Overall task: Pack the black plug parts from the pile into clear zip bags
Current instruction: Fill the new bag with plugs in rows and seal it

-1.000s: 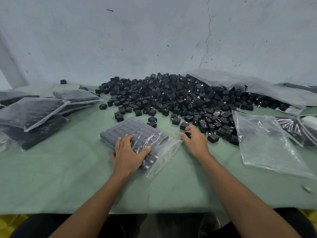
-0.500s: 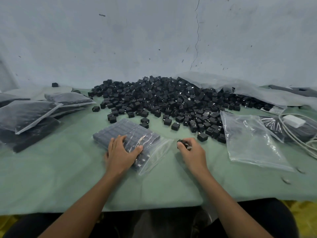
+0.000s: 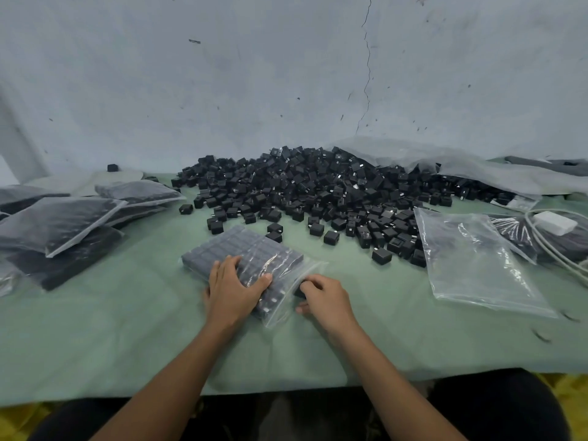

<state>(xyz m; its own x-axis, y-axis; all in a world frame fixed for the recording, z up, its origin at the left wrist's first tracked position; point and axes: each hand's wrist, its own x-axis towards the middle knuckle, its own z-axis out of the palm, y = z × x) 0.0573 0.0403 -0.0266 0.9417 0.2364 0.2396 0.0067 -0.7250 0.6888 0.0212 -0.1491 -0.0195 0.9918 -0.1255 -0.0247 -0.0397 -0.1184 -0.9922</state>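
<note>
A big pile of black plug parts (image 3: pixel 318 189) covers the far middle of the green table. In front of it lies a clear zip bag (image 3: pixel 251 253) holding neat rows of plug parts, its open mouth toward the right. My left hand (image 3: pixel 234 289) presses flat on the near end of this bag. My right hand (image 3: pixel 326 297) is at the bag's mouth, fingers curled round one black plug part (image 3: pixel 300 289), which is partly hidden by the fingers and the plastic.
Several filled bags (image 3: pixel 60 224) are stacked at the left. Empty clear bags (image 3: pixel 477 262) lie at the right, beside a white adapter with cable (image 3: pixel 555 222). A large plastic sheet (image 3: pixel 445 167) lies behind the pile. The table's near edge (image 3: pixel 286 388) is close to my body.
My right hand picked one plug part from the pile's edge and brought it back left to the bag's open mouth. My left hand stayed pressed on the bag.
</note>
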